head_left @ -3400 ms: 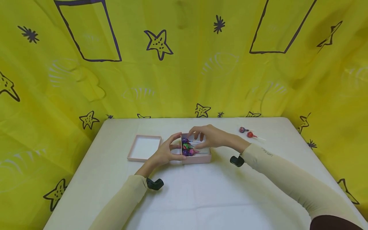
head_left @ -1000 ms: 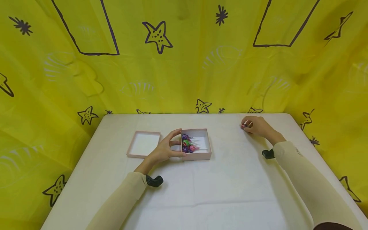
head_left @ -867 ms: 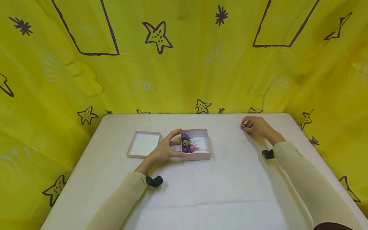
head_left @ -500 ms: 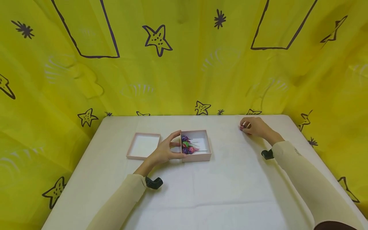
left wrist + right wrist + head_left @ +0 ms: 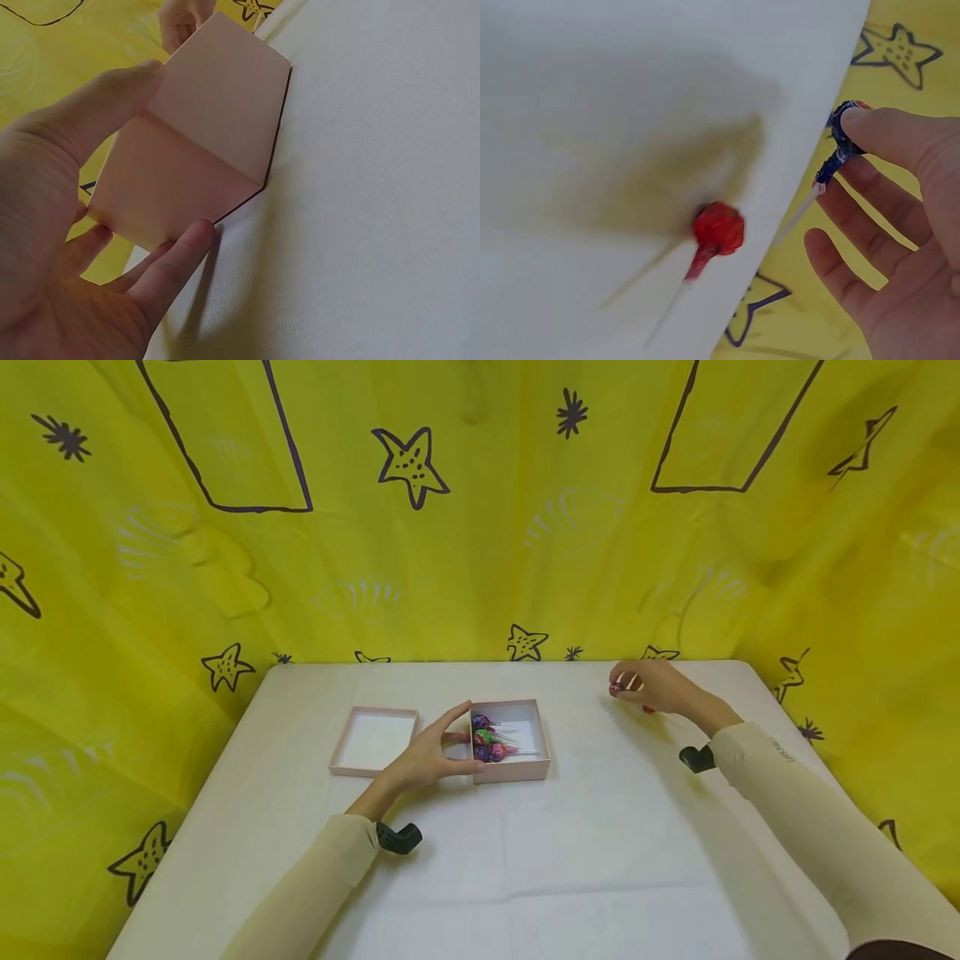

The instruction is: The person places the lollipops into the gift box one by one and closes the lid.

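Observation:
My left hand (image 5: 423, 758) grips the left side of a pink box (image 5: 517, 771), thumb at the near wall and a finger at the far corner. In the left wrist view the box (image 5: 217, 97) shows its outer walls between thumb and fingers. Several lollipops (image 5: 484, 738) in purple, green and pink wrappers lie inside, heads to the left, sticks to the right. At the back right my right hand (image 5: 663, 687) pinches a lollipop with a dark blue wrapper (image 5: 844, 139) above the table. Below that hand a red lollipop (image 5: 720, 229) lies on the cloth, mostly hidden in the head view.
A shallow pink-edged box lid (image 5: 375, 739), white inside, lies left of the box. All of it stands on a table with a white cloth (image 5: 585, 852). A yellow curtain (image 5: 480, 552) with star drawings hangs behind and at both sides.
My right hand has gone from over the box to the back right, taken hold of the dark lollipop there, and lifted it slightly leftward. My left hand stays at the box.

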`<state>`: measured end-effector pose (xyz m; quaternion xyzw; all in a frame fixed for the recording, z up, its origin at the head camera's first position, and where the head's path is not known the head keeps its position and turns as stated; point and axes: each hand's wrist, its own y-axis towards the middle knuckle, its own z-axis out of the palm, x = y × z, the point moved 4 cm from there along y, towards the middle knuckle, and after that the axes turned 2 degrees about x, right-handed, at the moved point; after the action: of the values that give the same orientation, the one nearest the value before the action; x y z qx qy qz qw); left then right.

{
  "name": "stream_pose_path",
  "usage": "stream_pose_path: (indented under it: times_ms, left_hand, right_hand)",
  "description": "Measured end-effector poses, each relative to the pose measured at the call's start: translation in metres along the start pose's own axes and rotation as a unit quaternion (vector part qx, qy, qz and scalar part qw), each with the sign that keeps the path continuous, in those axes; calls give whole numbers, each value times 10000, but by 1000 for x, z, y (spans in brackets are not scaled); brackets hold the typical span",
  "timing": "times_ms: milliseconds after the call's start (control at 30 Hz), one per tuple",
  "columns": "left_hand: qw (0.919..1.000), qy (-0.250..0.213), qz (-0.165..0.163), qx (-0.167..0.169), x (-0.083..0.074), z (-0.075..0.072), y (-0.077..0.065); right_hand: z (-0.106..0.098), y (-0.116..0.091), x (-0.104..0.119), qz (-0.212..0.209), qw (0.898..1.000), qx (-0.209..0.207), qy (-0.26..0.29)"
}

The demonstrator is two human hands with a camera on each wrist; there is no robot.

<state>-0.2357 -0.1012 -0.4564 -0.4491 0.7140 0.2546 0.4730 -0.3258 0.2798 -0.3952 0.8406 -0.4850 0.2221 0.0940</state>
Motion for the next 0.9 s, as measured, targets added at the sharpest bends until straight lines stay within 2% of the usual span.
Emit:
stream_pose_path:
  times_ms: [233, 500, 900]
  left_hand:
    - [9998, -161, 37, -76, 2, -1, 1]
    - [9997, -215, 57, -140, 3, -2, 2]
    - [9993, -248, 200, -175, 4, -1, 3]
  right_hand:
    - [-4, 2, 31, -135, 9992, 189, 330]
    - [-11, 3, 64, -754, 9970, 1, 189]
    - [-6, 13, 99, -985, 9929, 130, 653]
